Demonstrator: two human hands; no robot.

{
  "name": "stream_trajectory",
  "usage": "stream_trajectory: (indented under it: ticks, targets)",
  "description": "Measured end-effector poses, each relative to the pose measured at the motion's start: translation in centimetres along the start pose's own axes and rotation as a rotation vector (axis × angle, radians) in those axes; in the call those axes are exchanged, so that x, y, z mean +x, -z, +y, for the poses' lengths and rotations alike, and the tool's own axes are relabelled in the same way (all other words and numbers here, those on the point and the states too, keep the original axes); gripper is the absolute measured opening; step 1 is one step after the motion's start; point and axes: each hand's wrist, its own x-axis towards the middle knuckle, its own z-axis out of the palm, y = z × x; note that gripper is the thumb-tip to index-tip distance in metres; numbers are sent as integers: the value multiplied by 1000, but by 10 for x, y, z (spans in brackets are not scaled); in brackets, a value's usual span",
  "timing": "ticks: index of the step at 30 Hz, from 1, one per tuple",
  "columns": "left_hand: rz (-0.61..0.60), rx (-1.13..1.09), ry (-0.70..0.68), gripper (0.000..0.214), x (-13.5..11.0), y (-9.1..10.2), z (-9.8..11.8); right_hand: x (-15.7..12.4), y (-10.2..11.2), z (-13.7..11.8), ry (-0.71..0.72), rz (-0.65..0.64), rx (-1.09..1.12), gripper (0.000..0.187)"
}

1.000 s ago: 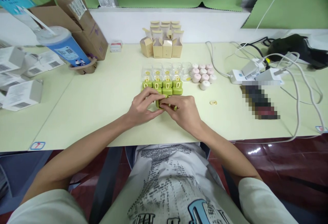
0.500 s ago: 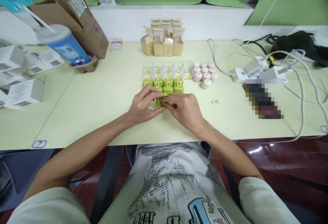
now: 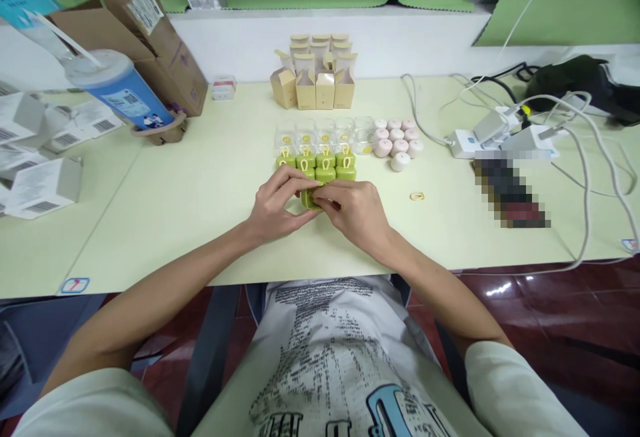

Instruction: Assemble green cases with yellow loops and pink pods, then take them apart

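Note:
My left hand (image 3: pixel 276 205) is closed around the left side of a small green case (image 3: pixel 307 198), thumb below and fingers above. From the other side, the bent fingers of my right hand (image 3: pixel 354 212) are closed on the same case, their tips at its opening. Whether they also pinch something smaller is hidden. Just behind stand several green cases (image 3: pixel 325 174) in rows, with pale yellow loops (image 3: pixel 326 159) on them. A loose yellow loop (image 3: pixel 417 196) lies on the table to the right.
Clear plastic cups (image 3: pixel 325 132) stand behind the green cases, beside several pink and white round pieces (image 3: pixel 399 161). Farther back are open tan boxes (image 3: pixel 315 90). White boxes (image 3: pixel 45 187) and a blue cup (image 3: pixel 127 90) are at left; a power strip (image 3: pixel 463 144) with cables is at right.
The camera view has shifted slightly. Both hands stay on the green case, with only a slight movement of the right fingers.

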Motion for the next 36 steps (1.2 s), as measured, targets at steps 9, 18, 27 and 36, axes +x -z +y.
stream_trajectory:
  ticks: [9, 18, 27, 36]
  targets:
    - [-8, 54, 41, 48, -1, 1, -3, 1, 6, 0, 35, 137, 179, 20]
    - [65, 141, -101, 47, 5, 1, -5, 7, 11, 8, -222, -20, 692, 27]
    - [11, -43, 17, 58, 5, 6, -4, 8, 13, -3, -261, 20, 980, 36]
    - [-225, -565, 512, 51, 9, 9, 3, 9, 14, -3, -227, 10, 959, 42]
